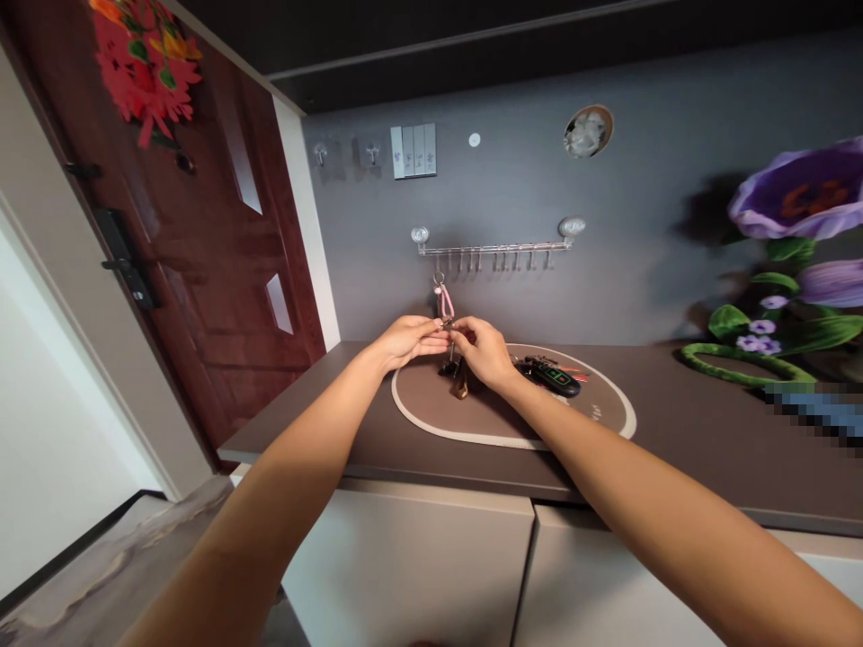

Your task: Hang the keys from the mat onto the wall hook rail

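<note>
Left hand (419, 338) and right hand (484, 352) pinch a keychain (449, 303) hanging vertically, tip seemingly down

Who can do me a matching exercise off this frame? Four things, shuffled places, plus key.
Things
1. pink cord loop
2. black oblong key fob with green markings
3. clear rail with a row of small hooks
4. red flower-shaped decoration

Places
A. on the brown oval mat
B. on the dark reddish-brown door
C. hanging just above the left hand
D. on the grey wall

Pairs: 1-C, 2-A, 3-D, 4-B
</note>
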Tool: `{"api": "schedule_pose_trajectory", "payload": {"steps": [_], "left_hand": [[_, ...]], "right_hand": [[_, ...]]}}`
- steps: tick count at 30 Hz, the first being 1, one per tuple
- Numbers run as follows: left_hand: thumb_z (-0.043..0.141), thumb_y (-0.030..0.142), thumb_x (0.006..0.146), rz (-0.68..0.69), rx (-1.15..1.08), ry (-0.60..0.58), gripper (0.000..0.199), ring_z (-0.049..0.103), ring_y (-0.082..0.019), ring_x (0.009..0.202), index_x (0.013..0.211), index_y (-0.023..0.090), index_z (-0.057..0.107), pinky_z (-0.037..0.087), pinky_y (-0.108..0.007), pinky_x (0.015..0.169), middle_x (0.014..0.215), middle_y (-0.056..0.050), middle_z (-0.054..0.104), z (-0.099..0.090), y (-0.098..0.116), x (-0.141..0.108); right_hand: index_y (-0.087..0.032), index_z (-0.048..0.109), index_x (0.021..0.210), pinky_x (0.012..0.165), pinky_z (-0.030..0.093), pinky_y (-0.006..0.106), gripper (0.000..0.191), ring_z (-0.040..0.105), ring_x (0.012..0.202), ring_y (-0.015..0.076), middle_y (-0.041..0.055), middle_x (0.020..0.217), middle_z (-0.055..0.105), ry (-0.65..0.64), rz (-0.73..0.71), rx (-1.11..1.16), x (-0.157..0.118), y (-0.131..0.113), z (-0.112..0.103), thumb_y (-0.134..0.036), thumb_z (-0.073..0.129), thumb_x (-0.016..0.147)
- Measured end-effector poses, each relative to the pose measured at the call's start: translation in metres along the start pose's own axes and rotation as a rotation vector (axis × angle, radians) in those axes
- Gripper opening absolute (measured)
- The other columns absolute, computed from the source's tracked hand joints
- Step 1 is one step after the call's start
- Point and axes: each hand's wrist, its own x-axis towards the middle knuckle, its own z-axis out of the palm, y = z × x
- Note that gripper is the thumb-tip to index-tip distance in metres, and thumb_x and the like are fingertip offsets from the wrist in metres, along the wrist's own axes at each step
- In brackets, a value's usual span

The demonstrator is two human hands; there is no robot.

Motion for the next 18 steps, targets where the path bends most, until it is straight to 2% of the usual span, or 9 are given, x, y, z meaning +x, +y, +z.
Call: {"api": "schedule_pose_trajectory", "payload": {"steps": [6, 12, 18], "left_hand": [[0.054, 0.023, 0.08, 0.002, 0.011, 0.022, 0.019, 0.065, -0.019, 0.077, 0.086, 0.005, 0.055, 0.048, -0.039, 0.084, 0.081, -0.014, 0.066, -0.0029, -0.0021, 0.0028], [0.055, 0.029, 0.078, -0.04, 0.09, 0.111, 0.022, 0.065, -0.02, 0.073, 0.078, 0.007, 0.053, 0.049, -0.04, 0.08, 0.078, -0.014, 0.066, -0.0067, -0.0035, 0.0044], [0.057, 0.034, 0.076, -0.144, 0.191, 0.039, 0.025, 0.064, -0.019, 0.073, 0.073, 0.01, 0.053, 0.049, -0.041, 0.077, 0.079, -0.012, 0.065, -0.0071, -0.0072, 0.0032]], "right_hand": [[-0.019, 0.06, 0.078, 0.076, 0.041, 0.027, 0.013, 0.054, 0.077, 0.014, 0.0037, 0.083, 0.06, 0.057, 0.038, 0.081, 0.0025, 0.0036, -0.0002, -0.026, 0.051, 0.074], [-0.017, 0.06, 0.077, 0.075, 0.041, 0.027, 0.017, 0.055, 0.075, 0.0138, 0.0029, 0.08, 0.063, 0.067, 0.079, 0.32, 0.0049, 0.0075, 0.0013, -0.032, 0.052, 0.074], [-0.015, 0.059, 0.077, 0.068, 0.041, 0.026, 0.021, 0.053, 0.066, 0.0119, 0.0019, 0.073, 0.061, 0.094, 0.1, 0.386, 0.005, 0.0101, 0.003, -0.035, 0.052, 0.074]]}}
